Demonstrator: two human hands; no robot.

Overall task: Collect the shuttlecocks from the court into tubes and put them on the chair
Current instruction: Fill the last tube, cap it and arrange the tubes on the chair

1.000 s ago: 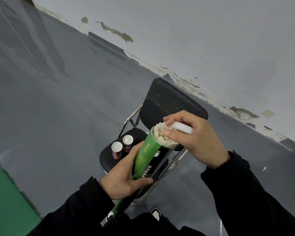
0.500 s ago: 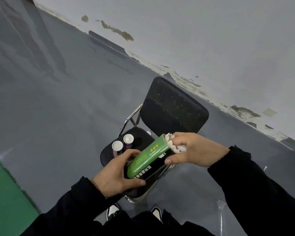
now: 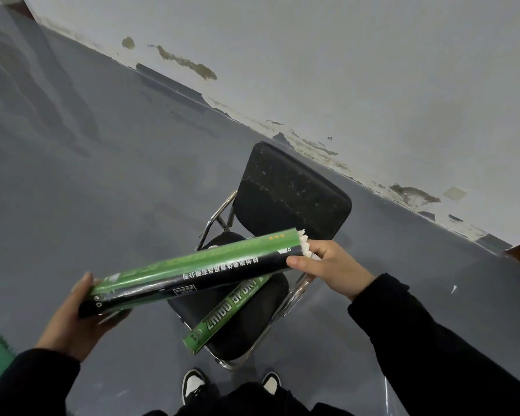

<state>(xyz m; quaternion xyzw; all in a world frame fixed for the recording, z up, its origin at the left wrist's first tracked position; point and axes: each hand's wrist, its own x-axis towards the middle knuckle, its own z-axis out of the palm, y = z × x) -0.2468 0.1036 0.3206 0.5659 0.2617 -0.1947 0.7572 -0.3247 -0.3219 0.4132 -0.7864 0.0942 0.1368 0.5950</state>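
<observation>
**A:** Where is the tube [image 3: 192,274] right now?

**B:** Lying nearly level in the air above the chair [image 3: 291,187], one hand at each end. The left hand [image 3: 72,319] cups its closed base from below, fingers [image 3: 114,315] curled under it and thumb laid over the top. The right hand [image 3: 330,267] is at the open mouth, thumb pressed against the tube's wall and the other fingers curled over the white feathers of the shuttlecocks [image 3: 305,246] that poke out there.

**A:** Why cover the mouth like that?

**B:** My guess is that it keeps the stack from sliding out while the tube is level. I see no cap on that end.

**A:** And the two-handed hold?

**B:** A long, light tube swings easily, so a hand at each end probably makes it simple to lay down flat.

**A:** Is there anything on the seat yet?

**B:** A second tube [image 3: 225,313] lies across the cushion, its near end jutting past the front edge toward the person's shoes [image 3: 192,385]. The held one crosses above it, apart from it.

**A:** So what is left?

**B:** Likely setting it down beside the other one, where the backrest may stop it rolling. The grey floor [image 3: 102,175] around the chair shows no loose shuttlecocks that I can make out.
</observation>
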